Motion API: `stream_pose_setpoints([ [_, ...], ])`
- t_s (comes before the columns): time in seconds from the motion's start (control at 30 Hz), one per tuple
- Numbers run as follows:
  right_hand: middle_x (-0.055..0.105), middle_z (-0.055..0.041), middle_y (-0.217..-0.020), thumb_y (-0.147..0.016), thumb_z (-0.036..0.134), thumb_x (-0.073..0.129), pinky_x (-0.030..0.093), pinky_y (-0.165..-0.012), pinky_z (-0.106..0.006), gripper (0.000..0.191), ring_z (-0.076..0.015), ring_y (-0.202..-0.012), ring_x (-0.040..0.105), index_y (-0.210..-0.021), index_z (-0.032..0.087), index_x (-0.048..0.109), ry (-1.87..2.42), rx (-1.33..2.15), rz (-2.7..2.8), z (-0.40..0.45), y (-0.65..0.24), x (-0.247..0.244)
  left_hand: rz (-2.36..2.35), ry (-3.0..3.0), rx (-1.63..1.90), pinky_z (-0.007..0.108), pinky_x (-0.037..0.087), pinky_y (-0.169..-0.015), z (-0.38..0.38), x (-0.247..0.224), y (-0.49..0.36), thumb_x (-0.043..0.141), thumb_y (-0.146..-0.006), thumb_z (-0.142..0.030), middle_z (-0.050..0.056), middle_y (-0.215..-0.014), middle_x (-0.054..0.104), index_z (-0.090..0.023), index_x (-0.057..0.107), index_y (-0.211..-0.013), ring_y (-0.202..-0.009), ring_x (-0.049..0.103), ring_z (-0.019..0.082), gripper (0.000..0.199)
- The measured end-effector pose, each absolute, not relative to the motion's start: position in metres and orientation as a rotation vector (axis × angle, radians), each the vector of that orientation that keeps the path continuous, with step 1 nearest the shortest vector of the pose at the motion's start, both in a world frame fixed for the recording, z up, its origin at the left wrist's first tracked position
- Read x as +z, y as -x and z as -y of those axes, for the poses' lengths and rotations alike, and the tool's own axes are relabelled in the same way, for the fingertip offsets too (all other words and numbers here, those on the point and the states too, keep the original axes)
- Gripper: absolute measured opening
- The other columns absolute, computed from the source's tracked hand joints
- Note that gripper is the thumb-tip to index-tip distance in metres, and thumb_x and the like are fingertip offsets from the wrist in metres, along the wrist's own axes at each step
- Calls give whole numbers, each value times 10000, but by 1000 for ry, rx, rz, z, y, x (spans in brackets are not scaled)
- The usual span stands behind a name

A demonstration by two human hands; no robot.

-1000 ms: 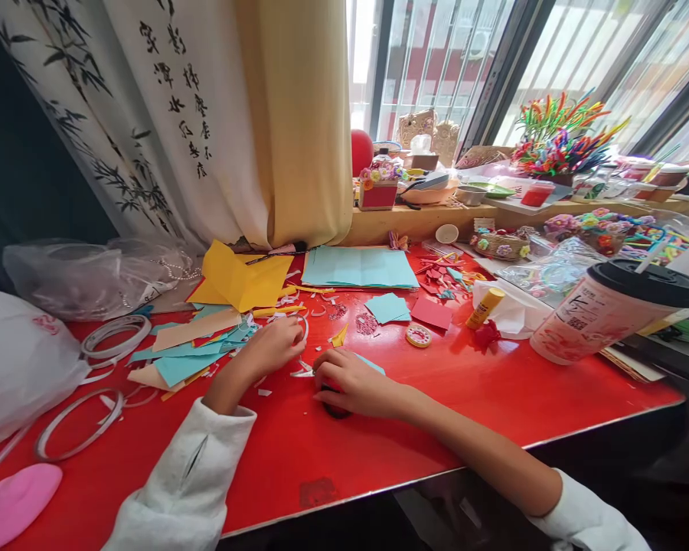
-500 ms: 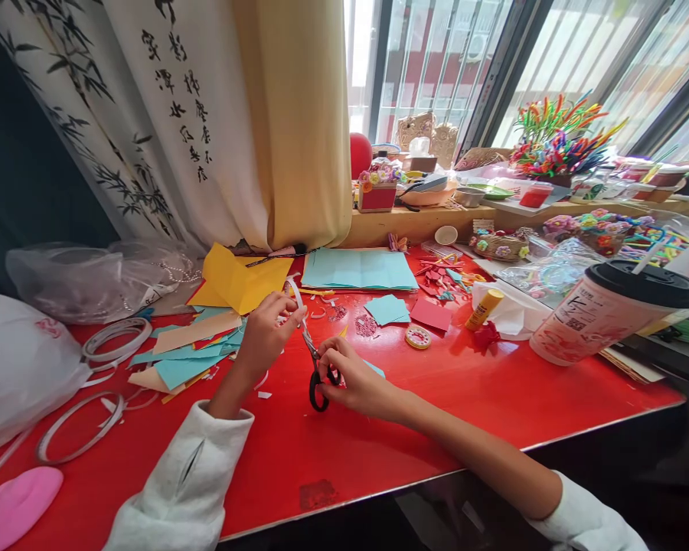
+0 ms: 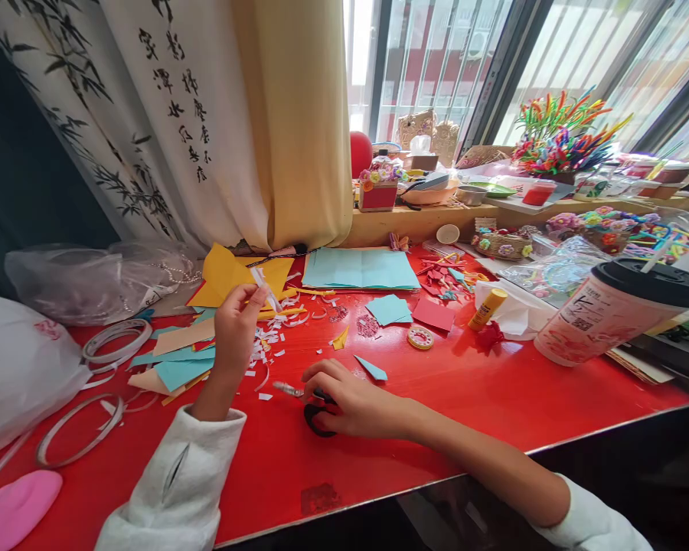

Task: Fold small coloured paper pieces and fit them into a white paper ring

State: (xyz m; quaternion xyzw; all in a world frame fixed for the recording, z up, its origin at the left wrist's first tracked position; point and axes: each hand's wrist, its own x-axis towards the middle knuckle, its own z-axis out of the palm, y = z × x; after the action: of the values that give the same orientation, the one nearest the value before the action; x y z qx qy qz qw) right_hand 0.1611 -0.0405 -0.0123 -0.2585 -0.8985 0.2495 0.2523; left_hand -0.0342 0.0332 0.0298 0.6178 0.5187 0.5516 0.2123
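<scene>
Pinched between the thumb and fingers of my left hand is a white paper strip, raised over small white scraps. My right hand is low over the red table, its fingers around the black handles of the scissors. The scissor blades point left and lie close to the tabletop. Just beyond my right hand are a small blue paper triangle and a yellow paper piece.
Blue sheets, a red card, a tape roll and a glue stick lie farther back. A lidded cup stands right. White rings and a plastic bag are left.
My left hand has moved left with the white strip, away from the scissors. My right hand has lowered the scissors toward the table, and their blades have turned left.
</scene>
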Motion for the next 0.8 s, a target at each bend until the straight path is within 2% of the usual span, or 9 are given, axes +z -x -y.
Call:
stream_pose_setpoints([
  [0.07,527,-93,-1102,-808,188,532,438,-850,-297,246,-171,-1004,501,-1049,181,486,695,654,2493,40,-161,-11,-1276,-1665,1527,242,422,-735,-32,29,30,462,-799,-429,9,-780,560,-184,501,-788,-764,529,140,249],
  [0.17,573,-72,-1035,-861,280,490,448,-840,-298,237,-161,-975,533,-1081,193,489,726,550,2373,36,-167,-4,-1093,-1749,1284,246,411,-731,-23,33,23,450,-818,-401,10,-767,560,-178,522,-745,-740,510,136,246],
  [0.23,536,-86,-1106,-867,269,485,419,-902,-318,266,-163,-1062,496,-1123,199,471,762,363,2160,32,-175,3,-1017,-1853,1100,247,402,-726,-16,37,19,418,-842,-391,10,-769,553,-178,529,-749,-733,495,133,258],
  [0.37,445,-107,-1268,-811,316,569,323,-983,-426,390,-234,-1193,395,-1177,231,467,870,-38,1947,30,-188,18,-952,-2054,748,250,384,-663,-3,43,11,384,-859,-394,-4,-686,511,-183,511,-719,-664,458,129,283],
  [0.47,609,-60,-1062,-825,311,553,301,-980,-426,260,-206,-1027,527,-1073,233,532,844,3,2041,31,-191,22,-895,-2127,610,249,383,-637,2,42,5,394,-855,-389,-12,-652,502,-183,500,-696,-641,458,126,281],
  [0.57,662,-25,-822,-860,295,504,403,-824,-333,160,-153,-772,569,-976,205,565,908,242,2087,31,-190,22,-913,-2139,661,245,390,-631,3,39,-1,389,-861,-398,-7,-671,518,-180,503,-695,-654,470,125,296],
  [0.67,655,-24,-749,-874,268,479,409,-710,-274,130,-134,-681,543,-878,184,578,1015,364,2005,30,-193,25,-994,-2163,811,248,402,-686,2,37,-5,447,-840,-410,14,-781,556,-178,549,-752,-755,500,139,269],
  [0.73,660,-27,-766,-871,241,485,393,-738,-285,108,-133,-680,543,-850,184,574,1007,281,1972,29,-198,28,-1028,-2108,841,244,411,-668,1,36,-8,490,-819,-416,17,-826,571,-182,570,-815,-753,508,135,247],
  [0.8,666,-25,-787,-867,221,490,369,-776,-307,83,-128,-666,544,-858,184,565,932,141,1963,27,-203,29,-1010,-2010,831,232,412,-604,2,36,-9,507,-809,-416,7,-794,572,-182,567,-832,-670,499,116,242],
])
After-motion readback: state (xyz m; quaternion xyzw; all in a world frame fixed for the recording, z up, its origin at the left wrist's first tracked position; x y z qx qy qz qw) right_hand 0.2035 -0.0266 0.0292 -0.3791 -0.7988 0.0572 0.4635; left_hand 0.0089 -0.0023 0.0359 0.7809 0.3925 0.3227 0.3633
